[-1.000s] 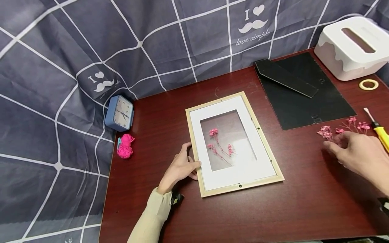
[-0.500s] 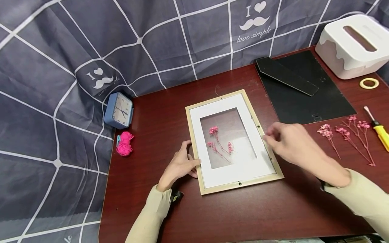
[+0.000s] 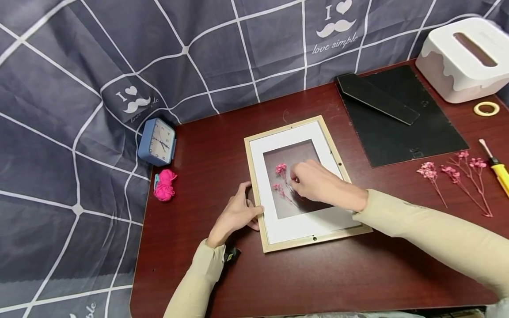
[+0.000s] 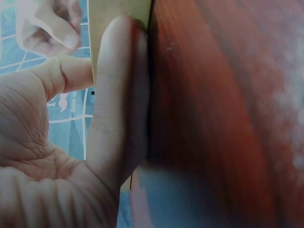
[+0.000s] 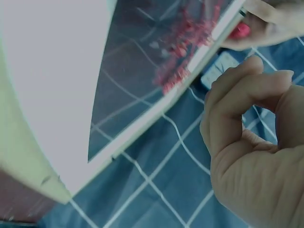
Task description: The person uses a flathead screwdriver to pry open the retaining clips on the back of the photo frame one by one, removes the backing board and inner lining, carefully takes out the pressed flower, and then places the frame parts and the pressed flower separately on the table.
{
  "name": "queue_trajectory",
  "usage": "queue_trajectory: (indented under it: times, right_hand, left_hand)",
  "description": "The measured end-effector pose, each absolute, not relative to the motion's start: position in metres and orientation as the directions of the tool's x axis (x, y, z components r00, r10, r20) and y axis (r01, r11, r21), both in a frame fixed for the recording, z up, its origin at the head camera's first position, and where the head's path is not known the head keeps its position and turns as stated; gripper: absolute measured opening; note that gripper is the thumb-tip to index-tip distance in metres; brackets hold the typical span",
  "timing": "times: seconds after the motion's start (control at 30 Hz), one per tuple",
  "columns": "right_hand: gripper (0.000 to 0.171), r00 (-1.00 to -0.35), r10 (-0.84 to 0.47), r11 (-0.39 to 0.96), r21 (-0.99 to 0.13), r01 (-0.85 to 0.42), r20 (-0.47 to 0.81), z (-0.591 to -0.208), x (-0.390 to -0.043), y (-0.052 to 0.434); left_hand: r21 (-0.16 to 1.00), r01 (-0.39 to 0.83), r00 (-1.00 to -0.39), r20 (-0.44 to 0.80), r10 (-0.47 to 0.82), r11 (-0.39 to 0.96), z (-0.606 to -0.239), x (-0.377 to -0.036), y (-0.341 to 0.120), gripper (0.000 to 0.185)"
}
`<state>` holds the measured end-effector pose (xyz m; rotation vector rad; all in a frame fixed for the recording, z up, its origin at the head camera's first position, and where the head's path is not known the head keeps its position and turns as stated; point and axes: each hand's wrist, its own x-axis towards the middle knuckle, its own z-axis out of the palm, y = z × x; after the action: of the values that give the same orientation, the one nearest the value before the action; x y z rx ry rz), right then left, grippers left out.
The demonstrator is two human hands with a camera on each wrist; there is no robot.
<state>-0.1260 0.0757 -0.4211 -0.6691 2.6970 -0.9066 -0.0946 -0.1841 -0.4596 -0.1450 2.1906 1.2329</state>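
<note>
Dark red table [image 3: 222, 145], grid cloth behind; wooden frame [image 3: 254, 185] lies centre, left hand [image 3: 234, 216] flat against its left edge; right hand [image 3: 314, 183] over the glass, fingers curled at pink sprigs [image 3: 281, 170], pinch unclear; three loose sprigs [image 3: 453, 174], one backing board [image 3: 401, 119], clock [image 3: 157, 142], yarn [image 3: 165, 185], tape roll [image 3: 487, 108], screwdriver [image 3: 497, 168] around.

The right hand [image 3: 318, 183] covers part of the pink dried flower sprigs [image 3: 281, 169] inside the pale wooden picture frame [image 3: 254, 190]; whether its fingertips pinch a stem cannot be told. The yellow-handled screwdriver [image 3: 502, 172] is cut off by the head view's right edge. The left wrist view is blurred.
</note>
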Motion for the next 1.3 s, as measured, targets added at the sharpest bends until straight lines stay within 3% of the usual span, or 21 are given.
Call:
queue_trajectory:
  times: [0.17,0.47,0.73,1.0,1.3]
  right_hand:
    - [0.048,-0.844,-0.527,0.680,-0.645,-0.348,-0.101,-0.443,-0.143,0.063]
    - [0.037,-0.834,-0.477,0.730,-0.654,-0.198,-0.278,-0.465,-0.162,0.051]
    - [0.037,-0.861,-0.455,0.758,-0.606,-0.240,-0.228,-0.511,-0.180,0.048]
    - [0.045,-0.860,-0.449,0.705,-0.688,-0.173,-0.244,-0.432,-0.152,0.048]
    - [0.044,-0.895,-0.405,0.697,-0.697,-0.170,-0.187,-0.412,-0.135,0.065]
  left_hand:
    - [0.744,-0.379,-0.807,-0.557,0.198,0.550,-0.459,-0.096,-0.184,0.091]
    - [0.747,-0.382,-0.807,-0.557,0.197,0.544,-0.458,-0.095,-0.184,0.091]
    - [0.741,-0.386,-0.805,-0.561,0.192,0.550,-0.458,-0.095,-0.184,0.091]
    - [0.740,-0.385,-0.809,-0.559,0.184,0.551,-0.458,-0.094,-0.183,0.091]
    - [0.738,-0.381,-0.808,-0.558,0.187,0.557,-0.457,-0.094,-0.183,0.092]
